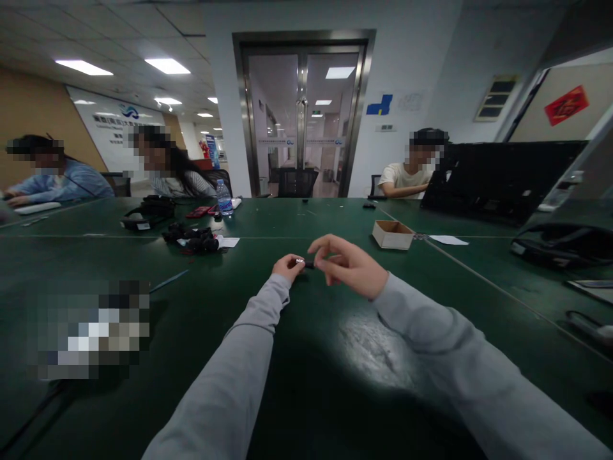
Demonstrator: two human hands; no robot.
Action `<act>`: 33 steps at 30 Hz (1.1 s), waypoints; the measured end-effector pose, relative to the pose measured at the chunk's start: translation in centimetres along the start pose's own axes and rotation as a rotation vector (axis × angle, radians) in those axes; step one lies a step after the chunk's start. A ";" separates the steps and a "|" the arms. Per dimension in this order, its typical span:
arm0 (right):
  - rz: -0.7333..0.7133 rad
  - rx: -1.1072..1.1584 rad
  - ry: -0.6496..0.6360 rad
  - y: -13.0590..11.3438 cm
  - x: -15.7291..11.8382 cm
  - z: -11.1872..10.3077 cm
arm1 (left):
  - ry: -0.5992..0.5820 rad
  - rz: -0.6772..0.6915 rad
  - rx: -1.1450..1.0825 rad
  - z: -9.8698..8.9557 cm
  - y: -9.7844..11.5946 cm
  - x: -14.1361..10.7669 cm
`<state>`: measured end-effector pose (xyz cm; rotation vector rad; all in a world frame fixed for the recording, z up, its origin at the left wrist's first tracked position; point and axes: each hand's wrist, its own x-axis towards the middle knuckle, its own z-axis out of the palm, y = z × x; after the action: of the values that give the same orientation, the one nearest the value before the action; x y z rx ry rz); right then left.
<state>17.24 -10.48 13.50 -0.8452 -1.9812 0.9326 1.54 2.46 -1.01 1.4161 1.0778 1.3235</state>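
Note:
Near the middle of the green table (306, 358), my left hand (288, 266) pinches a small dark object (309, 264) with a bright metallic end at the fingertips. The object is too small to identify. My right hand (348, 263) is just to the right, its fingers curved and apart, with the thumb side close to the object's dark end. Nothing shows clearly between the right fingers. Both hands are above the table surface.
An open cardboard box (393, 239) sits right of my hands, beside white paper (449, 240). Black gear (191, 237) and a water bottle (224, 198) stand left. A large black screen (500, 179) is at back right. Three people sit around the table.

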 end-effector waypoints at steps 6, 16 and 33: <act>0.499 0.134 0.244 13.1 4.3 -0.8 | 0.005 0.012 -0.085 -0.2 0.5 0.1; 0.450 0.637 0.314 17.2 5.5 1.6 | -0.020 -0.096 -0.167 -0.3 -0.2 1.2; 0.371 0.640 0.292 18.0 4.9 1.3 | -0.030 -0.053 -0.018 0.0 -0.8 1.3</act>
<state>17.95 2.25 -0.16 -0.9128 -1.1793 1.4552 1.58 3.87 -1.54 1.3803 1.0743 1.2677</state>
